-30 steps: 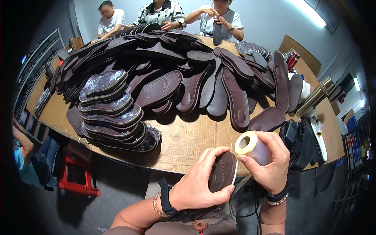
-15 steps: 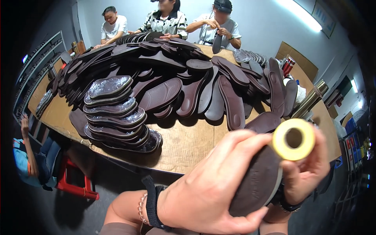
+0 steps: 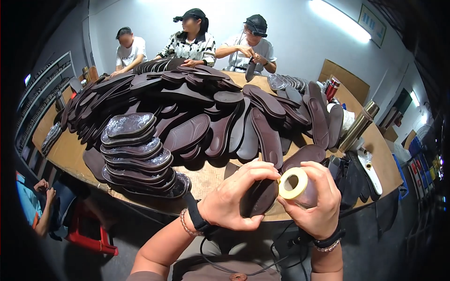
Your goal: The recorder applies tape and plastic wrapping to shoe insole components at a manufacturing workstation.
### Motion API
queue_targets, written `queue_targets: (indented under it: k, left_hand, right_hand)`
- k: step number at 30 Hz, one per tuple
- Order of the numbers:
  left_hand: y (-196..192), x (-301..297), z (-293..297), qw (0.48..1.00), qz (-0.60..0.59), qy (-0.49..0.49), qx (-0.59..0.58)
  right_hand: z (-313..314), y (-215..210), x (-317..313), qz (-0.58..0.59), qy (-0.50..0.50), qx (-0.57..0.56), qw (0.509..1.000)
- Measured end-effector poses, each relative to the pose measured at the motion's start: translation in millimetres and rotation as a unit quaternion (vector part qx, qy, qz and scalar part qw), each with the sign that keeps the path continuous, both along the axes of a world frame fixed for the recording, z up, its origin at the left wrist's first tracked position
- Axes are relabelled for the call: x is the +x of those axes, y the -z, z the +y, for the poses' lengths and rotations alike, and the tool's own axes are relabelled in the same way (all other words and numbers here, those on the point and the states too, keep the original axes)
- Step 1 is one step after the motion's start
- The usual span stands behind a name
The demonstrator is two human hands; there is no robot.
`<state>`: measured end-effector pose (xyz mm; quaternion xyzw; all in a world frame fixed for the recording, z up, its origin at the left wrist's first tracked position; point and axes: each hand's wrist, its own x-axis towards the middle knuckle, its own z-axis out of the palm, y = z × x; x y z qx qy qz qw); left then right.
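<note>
Left fingers [image 3: 257,174] grip brown sole [image 3: 262,197], right fingers [image 3: 324,179] yellow-cored roll [image 3: 308,194]

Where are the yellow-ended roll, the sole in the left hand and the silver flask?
Yellow-ended roll [image 3: 303,186], head view: right side of its yellow ring.
Sole [image 3: 265,197], head view: its exposed face.
Silver flask [image 3: 357,127], head view: middle of its body.

A lit tube light [image 3: 341,21] glows against a pale wall [image 3: 300,54].
</note>
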<state>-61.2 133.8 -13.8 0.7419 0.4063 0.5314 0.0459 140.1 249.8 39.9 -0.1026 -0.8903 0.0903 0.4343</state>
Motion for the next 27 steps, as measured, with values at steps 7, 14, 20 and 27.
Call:
queue_targets:
  k: [7,14,20,27]
  left_hand:
    - [2.2,14.9,-0.9,0.989,-0.057,-0.136,0.000]
    - [11.8,12.8,-10.3,0.987,-0.104,-0.105,-0.065]
    - [15.0,10.5,-12.7,0.989,-0.105,-0.082,-0.063]
    - [17.4,12.3,-15.0,0.990,-0.105,-0.069,-0.064]
  right_hand:
    - [-4.8,-0.7,-1.4,-0.046,-0.003,-0.040,0.998]
    - [0.5,-9.1,3.1,-0.090,-0.069,-0.048,0.992]
    - [-6.6,3.3,2.5,0.067,-0.012,0.032,0.997]
    - [-1.6,5.4,-10.9,0.068,0.003,0.021,0.997]
